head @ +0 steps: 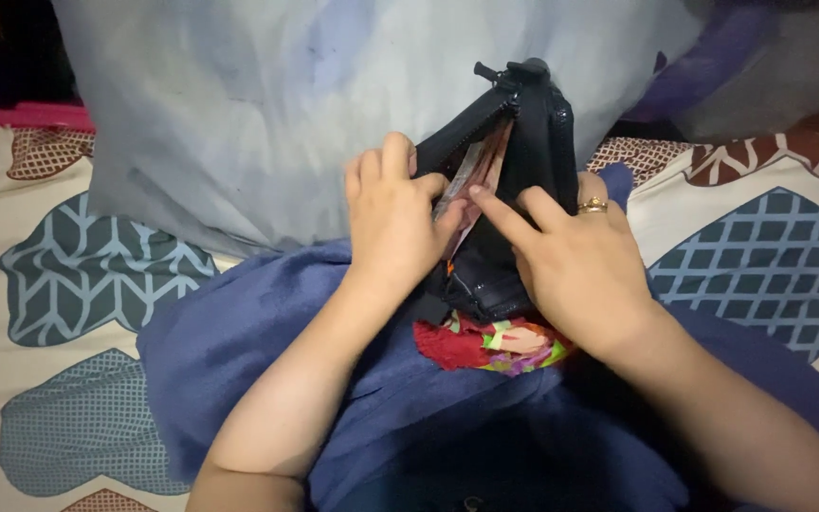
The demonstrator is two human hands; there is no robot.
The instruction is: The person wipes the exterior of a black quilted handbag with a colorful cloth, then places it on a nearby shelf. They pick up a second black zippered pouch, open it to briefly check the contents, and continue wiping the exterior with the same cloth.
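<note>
Two hands at an open black pouch.
Left hand (392, 223) grips the soft zippered pouch (514, 180); right hand (575, 261), fingers loose, touches pink paper notes (476, 175).

A pale blue pillow (239, 114) lies beyond the hands; a heart-patterned bedsheet (40, 275) spreads to either side; blue cloth (239, 341) and a red patterned fabric (485, 343) lie beneath them.

Light was dim and cool, strongest on the pale pillow (239, 114) at the top; the upper corners sank into darkness, and everything looked soft, slightly blurred.
</note>
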